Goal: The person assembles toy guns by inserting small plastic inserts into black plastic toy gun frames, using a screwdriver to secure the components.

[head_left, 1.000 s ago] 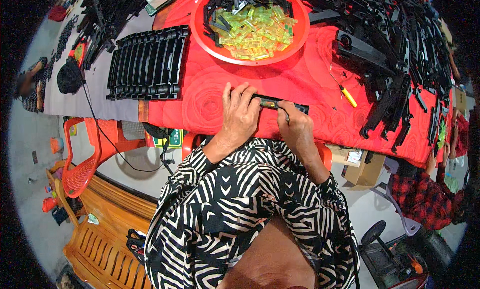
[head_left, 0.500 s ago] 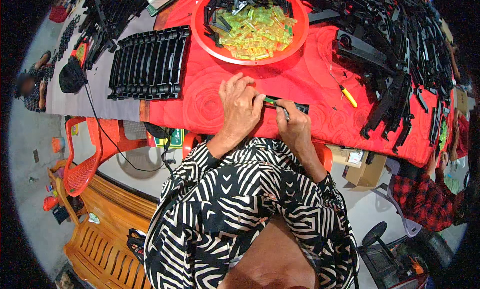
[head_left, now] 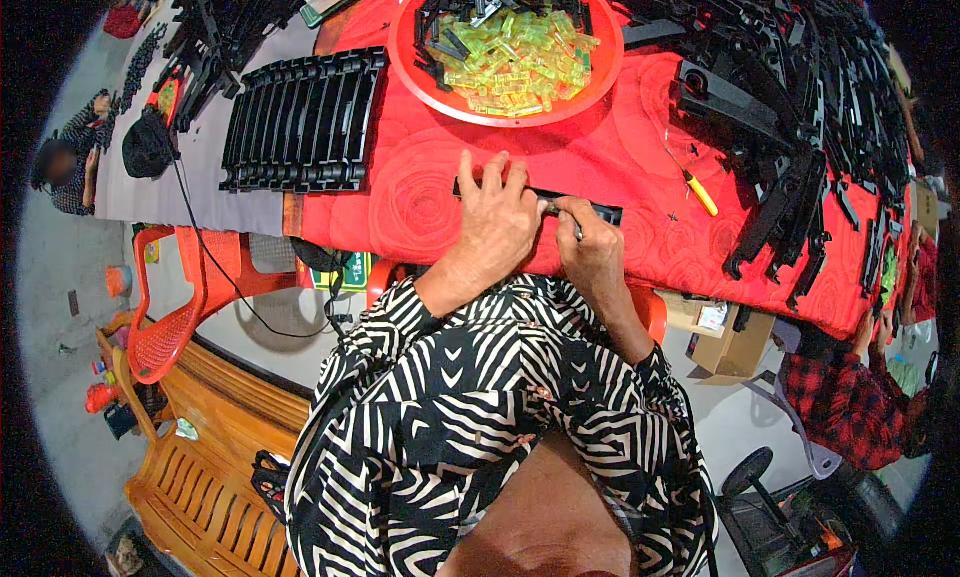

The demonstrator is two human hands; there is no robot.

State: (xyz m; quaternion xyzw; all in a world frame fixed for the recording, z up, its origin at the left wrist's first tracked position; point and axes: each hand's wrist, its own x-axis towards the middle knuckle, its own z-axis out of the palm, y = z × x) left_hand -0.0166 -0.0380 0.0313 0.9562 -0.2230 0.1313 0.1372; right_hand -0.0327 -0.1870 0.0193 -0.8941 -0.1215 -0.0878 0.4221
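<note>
1. Red cloth (head_left: 415, 207): covers the table, lies under the fingers of both hands and spreads out around them.
2. Heap of black plastic parts (head_left: 830, 87): on the table, ahead of and well right of the right hand's fingers; long pieces, jumbled.
3. Red tray (head_left: 416, 89): round, straight ahead of the fingers, well apart from them; black pieces along its far side.
4. Row of black parts (head_left: 300, 122): left and ahead of the left hand's fingers, pieces side by side, well apart from the hand.
5. Yellow-green translucent pieces (head_left: 520, 72): loose pile in the tray, ahead of the fingers.
6. Left hand (head_left: 497, 217): palm down, fingers spread and pointing away from the body, lying over the strip; cannot tell if the hidden undersides grip it.
7. Right hand (head_left: 592, 245): just beside the left, fingers curled nearly closed, thumb and index pinching a slim tool.
8. Black strip (head_left: 606, 214): flat on the cloth, running crosswise under the left hand's fingers; one end shows past the right hand's knuckles.
9. Screwdriver (head_left: 702, 194): yellow handle, thin shaft, on the cloth to the right of the right hand's fingers, not touched.
10. Slim tool (head_left: 578, 233): dark, between right thumb and index; tip too small to make out.
</note>
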